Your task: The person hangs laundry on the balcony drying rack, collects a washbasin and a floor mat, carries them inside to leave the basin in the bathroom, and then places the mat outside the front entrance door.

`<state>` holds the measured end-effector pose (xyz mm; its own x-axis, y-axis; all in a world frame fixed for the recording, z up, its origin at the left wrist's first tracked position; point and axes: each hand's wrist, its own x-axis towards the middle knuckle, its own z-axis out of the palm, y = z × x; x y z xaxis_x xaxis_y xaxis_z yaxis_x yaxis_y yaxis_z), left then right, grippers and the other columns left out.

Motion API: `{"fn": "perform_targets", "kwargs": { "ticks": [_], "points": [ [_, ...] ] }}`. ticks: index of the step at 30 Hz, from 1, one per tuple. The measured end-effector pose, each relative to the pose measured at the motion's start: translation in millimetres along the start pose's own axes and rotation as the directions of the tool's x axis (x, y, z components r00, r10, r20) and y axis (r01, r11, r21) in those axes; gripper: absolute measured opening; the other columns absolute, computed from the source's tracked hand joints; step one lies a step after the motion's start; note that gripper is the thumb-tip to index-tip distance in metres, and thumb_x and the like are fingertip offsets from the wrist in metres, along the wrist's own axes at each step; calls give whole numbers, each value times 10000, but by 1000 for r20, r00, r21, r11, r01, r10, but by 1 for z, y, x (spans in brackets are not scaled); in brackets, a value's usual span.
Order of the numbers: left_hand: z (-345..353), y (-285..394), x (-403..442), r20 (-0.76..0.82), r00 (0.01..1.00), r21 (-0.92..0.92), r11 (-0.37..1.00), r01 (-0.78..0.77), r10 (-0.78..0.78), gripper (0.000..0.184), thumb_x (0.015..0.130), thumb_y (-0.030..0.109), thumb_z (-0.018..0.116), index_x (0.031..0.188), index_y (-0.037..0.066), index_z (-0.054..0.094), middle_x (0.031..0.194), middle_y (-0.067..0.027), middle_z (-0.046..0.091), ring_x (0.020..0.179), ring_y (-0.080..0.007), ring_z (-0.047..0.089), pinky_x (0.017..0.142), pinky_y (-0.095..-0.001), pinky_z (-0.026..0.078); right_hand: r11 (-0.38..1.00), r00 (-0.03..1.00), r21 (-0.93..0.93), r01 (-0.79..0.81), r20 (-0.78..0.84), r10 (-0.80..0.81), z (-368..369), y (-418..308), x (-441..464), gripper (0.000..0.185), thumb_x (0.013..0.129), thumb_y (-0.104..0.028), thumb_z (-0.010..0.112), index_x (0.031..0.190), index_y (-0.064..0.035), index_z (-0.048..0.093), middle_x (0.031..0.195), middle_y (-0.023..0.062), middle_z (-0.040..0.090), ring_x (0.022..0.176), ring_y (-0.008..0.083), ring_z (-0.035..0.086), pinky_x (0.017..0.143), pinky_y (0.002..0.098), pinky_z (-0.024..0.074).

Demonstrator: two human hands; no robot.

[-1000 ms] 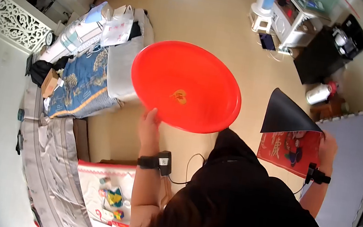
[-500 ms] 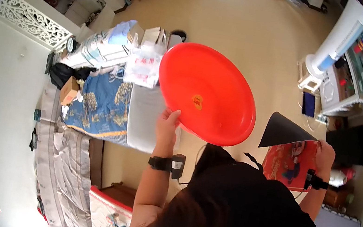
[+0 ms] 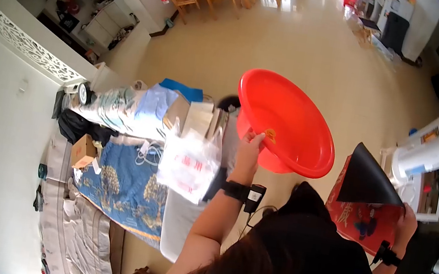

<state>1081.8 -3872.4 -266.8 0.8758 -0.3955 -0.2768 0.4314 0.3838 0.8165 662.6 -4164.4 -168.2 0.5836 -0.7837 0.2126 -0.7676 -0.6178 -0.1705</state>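
Item one: a round red plastic basin (image 3: 296,114) with a small gold emblem (image 3: 270,135), being held tilted above the glossy beige floor (image 3: 295,49). Left hand (image 3: 250,148): clamping the basin's near-left rim; the basin is extending beyond it, ahead and to the right. Right hand (image 3: 407,223): well apart from the left and from the basin, gripping the edge of item two, a flexible red printed mat with black backing (image 3: 366,181), which is partly folding over itself. Stage in hand, as judged: both items are being held up, one per hand. The next move seems to be calling for two firm grips and a steady basin. Surroundings: a white plastic bag with red print (image 3: 188,167) is lying left of the left hand, near a blue tree-patterned cloth (image 3: 129,189).
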Motion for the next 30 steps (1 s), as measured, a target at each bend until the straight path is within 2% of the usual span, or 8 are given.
{"fn": "perform_targets", "kwargs": {
  "ticks": [8, 10, 12, 14, 21, 24, 28, 30],
  "points": [
    [39, 66, 181, -235, 972, -26, 999, -22, 16, 90, 811, 93, 565, 892, 74, 532, 859, -19, 580, 762, -108, 561, 705, -231, 453, 985, 985, 27, 169, 18, -170, 108, -77, 262, 211, 840, -147, 492, 967, -11, 590, 910, 180, 605, 846, 353, 568, 736, 400, 450],
    [42, 86, 217, -382, 924, -98, 995, -24, -15, 78, 811, 81, 557, 881, 68, 526, 850, -25, 574, 765, -118, 562, 704, -235, 462, 968, 959, -63, 244, 165, -231, 121, -118, 324, 196, 834, -161, 500, 923, -14, 594, 885, 191, 597, 816, 360, 564, 703, 407, 448],
    [34, 99, 247, -415, 909, -86, 993, -83, 40, 83, 809, 70, 555, 886, 61, 525, 834, -28, 569, 764, -123, 563, 694, -222, 468, 924, 917, -27, 382, 132, -376, 146, -144, 378, 187, 830, -173, 505, 887, -20, 595, 864, 187, 594, 781, 364, 563, 671, 416, 445],
    [32, 118, 278, -480, 873, -104, 982, -157, 88, 148, 804, 102, 556, 944, 78, 517, 877, -20, 560, 809, -138, 539, 724, -275, 446, 920, 910, -48, 388, 177, -375, 162, -183, 437, 181, 826, -179, 508, 878, -34, 604, 851, 175, 598, 764, 360, 567, 665, 415, 446],
    [-6, 155, 414, -649, 748, -145, 944, -297, 136, 122, 807, 120, 541, 916, 68, 527, 851, -18, 563, 786, -127, 544, 692, -255, 442, 885, 867, -55, 463, 236, -439, 199, -320, 584, 190, 831, -191, 504, 911, -63, 621, 859, 152, 611, 771, 348, 578, 681, 423, 454],
    [-18, 178, 490, -682, 708, -186, 892, -412, 185, 88, 809, 151, 538, 858, 78, 530, 814, -4, 553, 768, -115, 535, 679, -241, 427, 862, 853, -68, 503, 197, -483, 223, -370, 645, 198, 835, -180, 495, 934, -65, 622, 883, 149, 615, 788, 350, 581, 692, 423, 456],
    [-42, 226, 563, -762, 628, -102, 928, -358, 158, 79, 804, 150, 547, 836, 82, 522, 794, 4, 536, 749, -112, 517, 687, -243, 424, 822, 819, -5, 569, 100, -566, 236, -464, 730, 207, 826, -163, 486, 951, -60, 616, 874, 162, 613, 788, 351, 581, 689, 427, 456],
    [-61, 248, 595, -764, 631, -144, 915, -376, 139, 202, 813, 109, 526, 1005, 44, 530, 926, -38, 565, 827, -152, 549, 704, -273, 465, 794, 789, 10, 608, 102, -605, 246, -517, 761, 203, 820, -158, 488, 945, -61, 615, 855, 162, 611, 773, 351, 579, 675, 429, 454]
  ]
}}
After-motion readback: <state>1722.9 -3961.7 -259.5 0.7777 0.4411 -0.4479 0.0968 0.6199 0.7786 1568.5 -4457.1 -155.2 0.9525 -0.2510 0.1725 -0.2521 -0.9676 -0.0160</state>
